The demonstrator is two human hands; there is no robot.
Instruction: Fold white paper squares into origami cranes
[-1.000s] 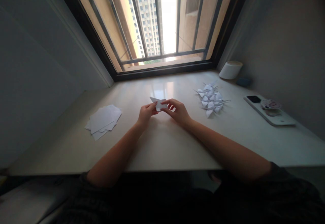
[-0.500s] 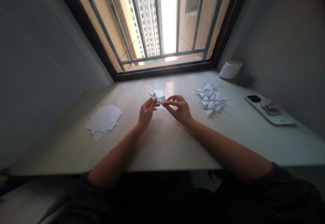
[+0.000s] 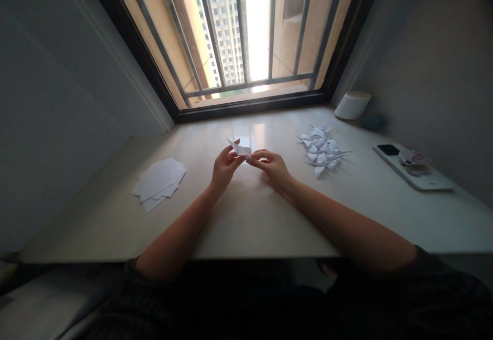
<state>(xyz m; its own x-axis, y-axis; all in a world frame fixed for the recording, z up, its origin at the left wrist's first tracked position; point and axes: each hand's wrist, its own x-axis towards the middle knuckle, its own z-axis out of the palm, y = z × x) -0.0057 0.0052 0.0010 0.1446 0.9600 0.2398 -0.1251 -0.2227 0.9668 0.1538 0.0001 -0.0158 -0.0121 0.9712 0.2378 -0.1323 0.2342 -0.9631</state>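
Above the middle of the pale table point(image 3: 250, 222), both hands hold a small folded white paper piece point(image 3: 239, 148). My left hand point(image 3: 224, 168) pinches its left side with thumb and fingers. My right hand point(image 3: 272, 166) pinches its right end, fingers curled. The paper is lifted a little off the table surface. To the left lies a loose stack of white paper sheets point(image 3: 158, 182). To the right lies a heap of several folded white paper figures point(image 3: 321, 147).
A white phone point(image 3: 412, 169) with a round sticker lies at the right edge. A white cylinder point(image 3: 352, 105) and a small blue object point(image 3: 372, 122) stand in the back right corner. A barred window point(image 3: 246, 37) runs along the table's far side.
The paper piece went from lying low between the hands to being raised and turned edge-on. My right fingers moved in closer to its right end. The view shifted slightly.
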